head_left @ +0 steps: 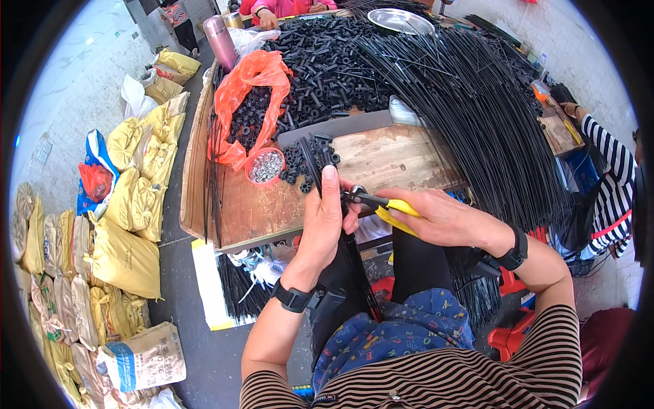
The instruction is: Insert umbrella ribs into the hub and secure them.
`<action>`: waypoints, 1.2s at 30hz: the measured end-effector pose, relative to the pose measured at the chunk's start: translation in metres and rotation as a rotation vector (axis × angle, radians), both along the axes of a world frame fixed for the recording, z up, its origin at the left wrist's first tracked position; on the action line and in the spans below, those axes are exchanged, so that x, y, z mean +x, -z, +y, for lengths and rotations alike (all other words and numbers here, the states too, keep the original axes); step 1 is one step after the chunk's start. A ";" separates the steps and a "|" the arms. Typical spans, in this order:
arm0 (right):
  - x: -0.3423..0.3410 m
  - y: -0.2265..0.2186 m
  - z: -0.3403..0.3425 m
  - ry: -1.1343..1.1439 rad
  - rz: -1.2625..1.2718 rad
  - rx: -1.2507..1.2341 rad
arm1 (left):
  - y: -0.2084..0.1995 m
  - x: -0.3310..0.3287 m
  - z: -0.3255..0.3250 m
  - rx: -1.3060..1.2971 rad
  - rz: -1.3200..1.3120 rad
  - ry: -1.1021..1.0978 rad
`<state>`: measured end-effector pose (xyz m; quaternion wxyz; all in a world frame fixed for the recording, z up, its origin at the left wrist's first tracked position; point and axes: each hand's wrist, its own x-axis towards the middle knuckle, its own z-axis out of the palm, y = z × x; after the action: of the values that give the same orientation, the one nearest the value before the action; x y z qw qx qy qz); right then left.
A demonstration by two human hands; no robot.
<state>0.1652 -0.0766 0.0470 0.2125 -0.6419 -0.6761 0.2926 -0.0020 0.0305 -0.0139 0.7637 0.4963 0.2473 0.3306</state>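
My left hand [325, 221] is closed round a bundle of thin black rods [310, 162], its thumb pointing up along them. The rods run down past my lap. In my right hand [436, 217] is a pair of pliers [398, 209] with yellow handles. The pliers' jaws meet the rods just beside my left fingers; what exactly they grip is too small to make out. Beyond my left hand, small black ring-shaped parts [294, 163] lie on the table. A pink bowl [249, 178] of small shiny metal pieces stands to their left.
The wooden table [381, 155] bears a heap of black plastic parts [334, 65], long black rods [470, 116], an orange bag [225, 109], a pink flask [219, 42] and a metal plate [402, 11]. Yellow sacks [126, 252] line the left wall. Other people sit at the far side and right.
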 end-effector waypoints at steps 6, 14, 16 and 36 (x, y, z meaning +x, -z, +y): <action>0.000 0.003 0.000 -0.012 -0.021 0.055 | 0.000 0.001 -0.001 0.001 -0.006 0.002; -0.003 0.013 -0.003 0.028 -0.028 0.131 | 0.000 0.001 0.000 0.013 -0.007 0.014; -0.003 0.004 -0.004 0.013 -0.007 0.075 | -0.002 -0.001 0.000 0.024 -0.002 0.017; 0.020 -0.019 0.021 -0.024 0.344 -0.543 | -0.006 0.003 -0.001 0.050 0.024 0.025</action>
<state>0.1849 -0.0559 0.0662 0.1413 -0.6081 -0.5351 0.5691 0.0013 0.0295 -0.0084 0.7522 0.5223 0.2416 0.3211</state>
